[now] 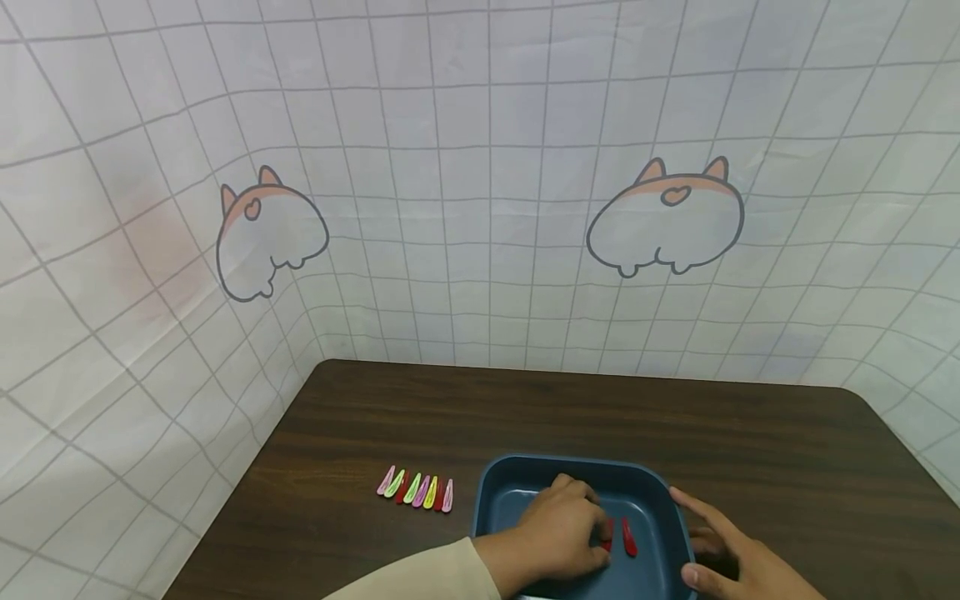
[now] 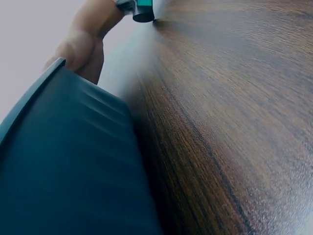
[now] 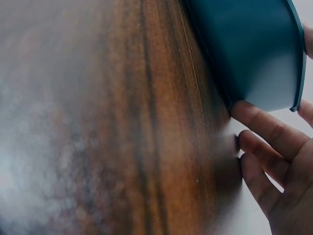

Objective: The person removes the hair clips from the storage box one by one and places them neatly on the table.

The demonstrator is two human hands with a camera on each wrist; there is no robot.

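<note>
My left hand (image 1: 562, 529) reaches down into a blue rectangular tray (image 1: 517, 461). Its thumb and fingers close on a red hair clip (image 1: 607, 546), mostly covered by the fingertips. Just right of them another red hair clip (image 1: 629, 537) lies on the tray floor. My right hand (image 1: 738, 550) is spread against the tray's right side, thumb and forefinger at the rim. In the right wrist view its fingers (image 3: 266, 125) stretch along the table beside the tray's outer wall (image 3: 249, 54). The left wrist view shows the tray's outside but not the left hand.
Left of the tray, several colourful hair clips (image 1: 416, 490) lie in a slanting row on the dark wooden table (image 1: 480, 400). A white grid-patterned cloth (image 1: 465, 208) hangs behind the table and around its sides.
</note>
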